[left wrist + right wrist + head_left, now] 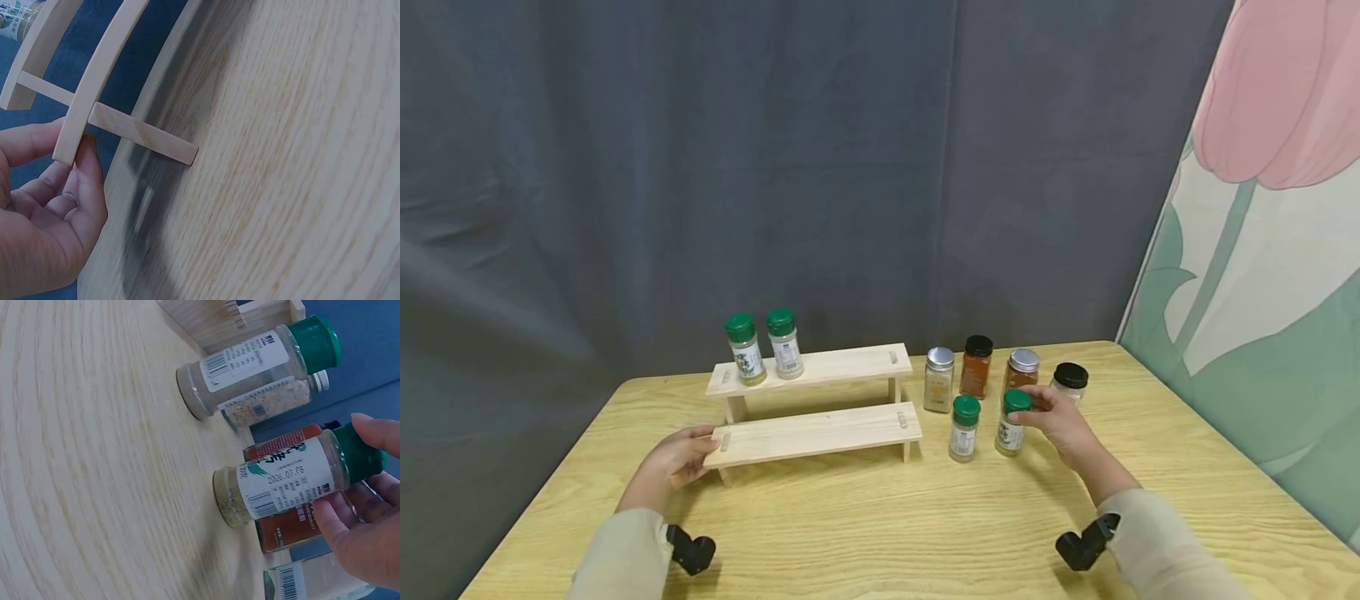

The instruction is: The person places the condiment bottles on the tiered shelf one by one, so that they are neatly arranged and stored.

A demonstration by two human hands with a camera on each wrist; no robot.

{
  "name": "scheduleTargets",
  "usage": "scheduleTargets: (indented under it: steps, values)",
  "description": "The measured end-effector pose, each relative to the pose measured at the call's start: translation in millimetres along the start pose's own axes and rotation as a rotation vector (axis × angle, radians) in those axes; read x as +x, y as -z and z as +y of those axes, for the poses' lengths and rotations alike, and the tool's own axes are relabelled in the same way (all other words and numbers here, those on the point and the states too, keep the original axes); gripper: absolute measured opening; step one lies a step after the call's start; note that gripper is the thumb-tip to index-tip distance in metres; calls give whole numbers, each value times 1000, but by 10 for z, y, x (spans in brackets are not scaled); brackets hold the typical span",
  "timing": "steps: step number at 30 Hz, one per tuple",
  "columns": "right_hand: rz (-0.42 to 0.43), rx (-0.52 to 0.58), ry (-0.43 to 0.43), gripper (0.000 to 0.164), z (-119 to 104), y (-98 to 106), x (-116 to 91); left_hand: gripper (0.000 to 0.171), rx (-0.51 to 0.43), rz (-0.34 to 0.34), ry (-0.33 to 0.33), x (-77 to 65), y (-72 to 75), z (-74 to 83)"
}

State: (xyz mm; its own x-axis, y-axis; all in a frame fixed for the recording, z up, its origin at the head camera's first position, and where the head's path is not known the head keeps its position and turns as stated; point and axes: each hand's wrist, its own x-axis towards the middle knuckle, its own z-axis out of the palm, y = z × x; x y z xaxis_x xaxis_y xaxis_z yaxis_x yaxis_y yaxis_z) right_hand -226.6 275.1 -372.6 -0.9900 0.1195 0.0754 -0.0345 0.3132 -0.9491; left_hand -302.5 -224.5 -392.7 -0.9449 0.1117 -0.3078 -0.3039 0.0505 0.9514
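Note:
A two-tier wooden rack (820,435) stands on the table, its upper shelf behind the lower one. My left hand (679,458) pinches the left end of the lower shelf; the left wrist view shows the thumb and fingers (37,140) on either side of the board. By its green cap, my right hand (1060,421) grips a spice jar (284,478) with a white label and greenish contents. Another green-capped jar (964,429) stands just left of it. Two more green-capped jars, one a white-labelled shaker (747,354), stand on the upper shelf's left part.
Behind the right hand stand a silver-lidded jar (938,382), a black-lidded red jar (976,368), a silver-lidded reddish jar (1022,371) and a black-lidded pale jar (1070,381). A dark curtain (737,167) hangs behind the table (850,533); a flowered cloth (1285,250) hangs at right.

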Motion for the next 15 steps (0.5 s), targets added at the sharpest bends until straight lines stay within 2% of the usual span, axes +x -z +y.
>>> scheduleTargets:
  steps: [8, 15]
  values:
    - [48, -5, 6, 51, 13, -48, -1, 62, -15, -15, -9, 22, 46, -36]
    - [77, 21, -6, 54, -90, 15, -66, 64, -23, -23, -20, 4, 15, -43]
